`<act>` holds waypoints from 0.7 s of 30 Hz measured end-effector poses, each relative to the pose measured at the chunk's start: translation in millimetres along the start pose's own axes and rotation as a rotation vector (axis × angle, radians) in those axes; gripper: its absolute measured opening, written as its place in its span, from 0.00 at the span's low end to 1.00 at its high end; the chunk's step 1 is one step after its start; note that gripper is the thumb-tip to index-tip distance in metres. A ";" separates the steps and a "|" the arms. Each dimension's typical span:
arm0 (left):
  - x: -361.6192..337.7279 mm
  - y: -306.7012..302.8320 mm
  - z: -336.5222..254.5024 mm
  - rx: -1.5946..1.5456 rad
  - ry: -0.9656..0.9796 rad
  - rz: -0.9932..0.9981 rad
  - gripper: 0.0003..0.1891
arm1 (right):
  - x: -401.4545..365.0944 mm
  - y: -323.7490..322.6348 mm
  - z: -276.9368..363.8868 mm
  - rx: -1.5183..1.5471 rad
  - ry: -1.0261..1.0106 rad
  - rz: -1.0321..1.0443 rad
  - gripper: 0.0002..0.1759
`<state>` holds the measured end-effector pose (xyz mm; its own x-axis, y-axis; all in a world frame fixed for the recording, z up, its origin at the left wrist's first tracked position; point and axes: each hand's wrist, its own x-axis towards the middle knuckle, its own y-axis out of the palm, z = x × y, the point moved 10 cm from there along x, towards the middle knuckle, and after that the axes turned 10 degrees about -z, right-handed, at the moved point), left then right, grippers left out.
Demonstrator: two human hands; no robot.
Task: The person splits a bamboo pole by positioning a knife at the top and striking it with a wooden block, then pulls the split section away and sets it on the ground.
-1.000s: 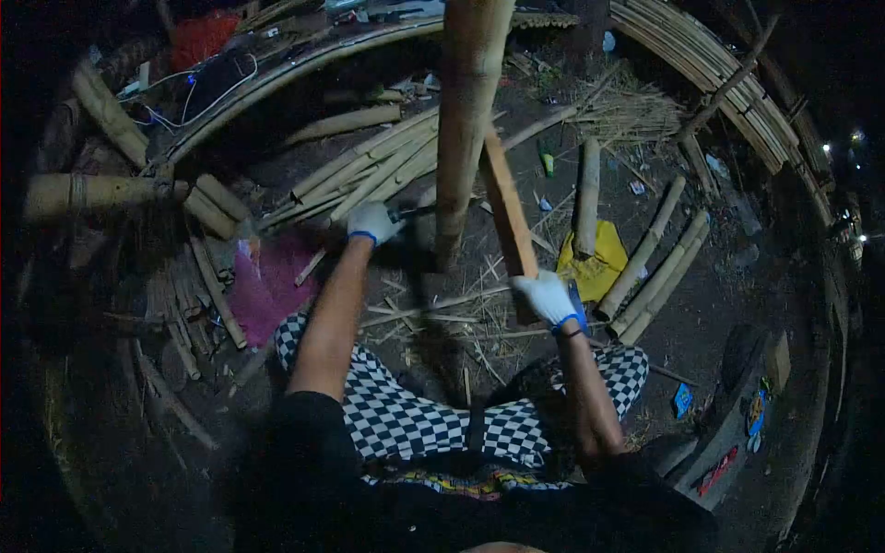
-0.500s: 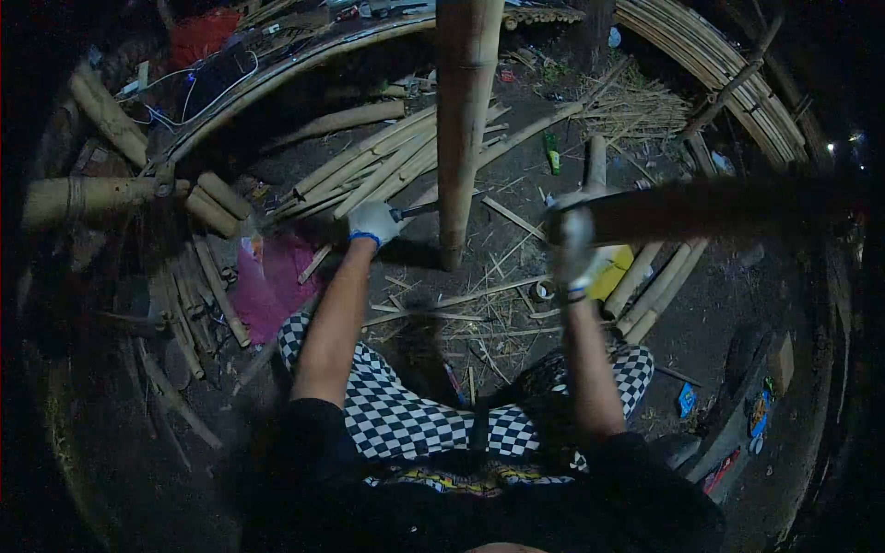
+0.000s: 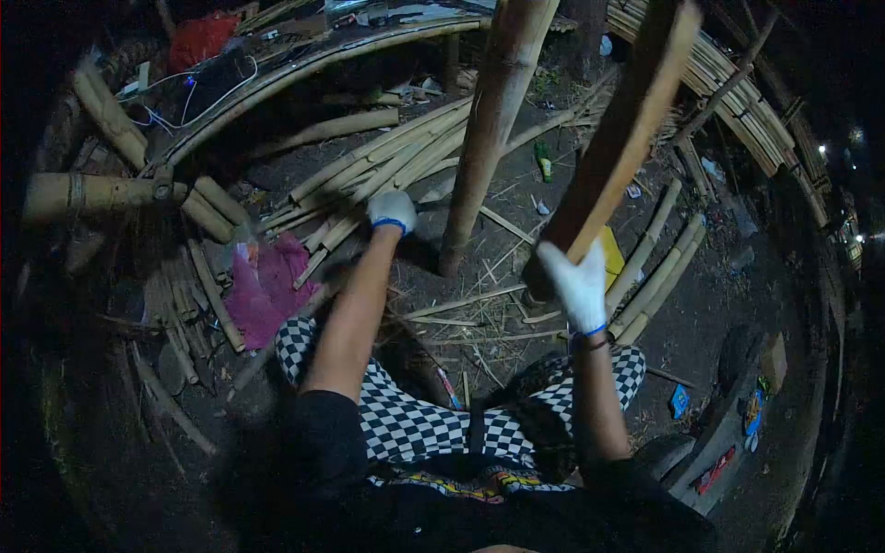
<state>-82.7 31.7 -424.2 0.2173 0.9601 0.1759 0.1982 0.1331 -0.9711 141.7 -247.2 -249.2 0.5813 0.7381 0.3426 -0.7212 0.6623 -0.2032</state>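
My left hand, in a white glove with a blue cuff, is closed round the dark handle of a knife. Its blade points right toward an upright bamboo pole and is hard to make out in the shadow. A thick wooden plank rises from my right hand, which is also gloved and wrapped about the plank's lower end. The plank slants up and to the right, beside the pole. Between my hands, the pole's foot stands on the littered ground.
Split bamboo strips lie behind my left hand, with a pink sack nearer my left knee. Bamboo lengths and a yellow item lie at the right. A green bottle is farther back.
The plank has swung from nearly level, pointing right, to steeply raised. The bamboo pole now leans more to the right at its top. My left hand has shifted slightly right.
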 end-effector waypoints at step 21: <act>-12.0 39.1 -39.0 -0.022 0.240 0.113 0.50 | -66.7 103.8 -230.5 -0.629 0.178 0.472 0.30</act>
<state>-40.4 15.8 -458.0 0.4589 0.8825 0.1027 0.1797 0.0209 -0.9835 114.9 -197.9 -504.6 0.3577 0.9325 -0.0494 -0.5894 0.1844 -0.7865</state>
